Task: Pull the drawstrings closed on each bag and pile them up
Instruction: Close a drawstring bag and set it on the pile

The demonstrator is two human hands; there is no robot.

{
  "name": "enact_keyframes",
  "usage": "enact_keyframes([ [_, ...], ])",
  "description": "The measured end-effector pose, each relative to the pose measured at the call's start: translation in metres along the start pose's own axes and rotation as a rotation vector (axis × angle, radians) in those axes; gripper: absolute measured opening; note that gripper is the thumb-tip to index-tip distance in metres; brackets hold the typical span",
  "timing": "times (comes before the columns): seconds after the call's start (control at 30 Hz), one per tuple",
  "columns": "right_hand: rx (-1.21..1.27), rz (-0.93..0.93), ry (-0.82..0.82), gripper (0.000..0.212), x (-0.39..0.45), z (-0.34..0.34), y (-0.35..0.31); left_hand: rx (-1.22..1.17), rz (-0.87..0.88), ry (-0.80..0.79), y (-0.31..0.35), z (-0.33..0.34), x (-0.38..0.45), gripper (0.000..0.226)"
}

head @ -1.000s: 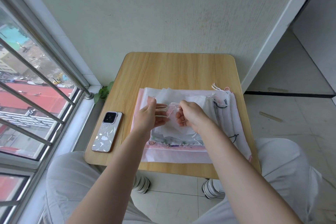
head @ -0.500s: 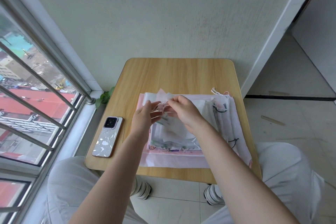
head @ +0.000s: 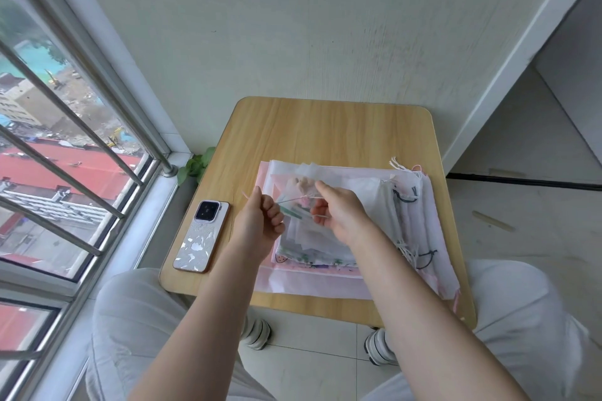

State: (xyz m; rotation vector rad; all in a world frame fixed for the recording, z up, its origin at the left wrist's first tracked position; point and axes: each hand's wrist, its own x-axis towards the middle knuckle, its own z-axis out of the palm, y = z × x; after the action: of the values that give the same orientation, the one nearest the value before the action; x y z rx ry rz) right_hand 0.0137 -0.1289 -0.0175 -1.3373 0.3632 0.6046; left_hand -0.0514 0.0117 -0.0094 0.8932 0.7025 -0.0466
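Left hand (head: pixel 259 223) has pulled drawstring (head: pixel 294 199) leftward.

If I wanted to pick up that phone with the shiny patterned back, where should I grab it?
Probably by its two long edges, coming straight down from above. The slim rectangular phone with the shiny patterned back lies flat on the light wooden table, camera end away from the person, and nothing crowds either long side.

Bare forearms, light grey trousers (head: pixel 136 329), white shoes (head: pixel 257 334) with dark stripes.
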Motion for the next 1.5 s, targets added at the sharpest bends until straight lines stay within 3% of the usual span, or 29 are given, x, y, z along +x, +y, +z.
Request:
enact_keyframes([
  [0.13,0.134,-0.036,-0.099,0.017,0.001,-0.008,0.0,0.092,0.004,0.132,0.001,-0.001,0.002,0.05],
  [0.23,0.096,-0.069,-0.197,0.007,-0.002,-0.01,-0.002,0.237,0.107,0.183,0.004,0.001,-0.001,0.047],
  [0.43,-0.186,-0.063,-0.245,0.009,-0.008,-0.01,-0.005,0.502,0.364,-0.014,0.008,0.011,-0.003,0.041],
  [0.6,-0.402,0.001,-0.392,0.018,-0.013,-0.019,-0.015,0.792,0.351,-0.05,0.007,0.014,0.002,0.046],
  [0.67,-0.439,-0.017,-0.419,0.01,-0.015,-0.021,-0.02,0.936,0.303,-0.104,0.007,0.013,0.003,0.044],
  [0.8,-0.474,-0.109,-0.248,0.009,-0.009,-0.02,-0.023,1.006,0.261,-0.084,0.001,0.014,0.007,0.043],
  [0.97,-0.814,-0.291,0.1,0.006,0.005,-0.02,-0.014,1.001,0.224,-0.005,-0.004,0.013,0.009,0.041],
  [1.17,-0.788,-0.286,0.057,0.014,0.009,-0.019,-0.004,0.754,0.255,-0.123,-0.008,0.014,0.005,0.041],
  [1.33,-0.735,-0.312,0.047,0.013,0.008,-0.022,0.0,0.965,0.2,-0.208,-0.005,0.02,0.005,0.046],
  [1.5,-0.648,-0.396,0.122,0.009,0.006,-0.022,-0.004,0.941,0.181,-0.125,-0.005,0.023,0.006,0.049],
])
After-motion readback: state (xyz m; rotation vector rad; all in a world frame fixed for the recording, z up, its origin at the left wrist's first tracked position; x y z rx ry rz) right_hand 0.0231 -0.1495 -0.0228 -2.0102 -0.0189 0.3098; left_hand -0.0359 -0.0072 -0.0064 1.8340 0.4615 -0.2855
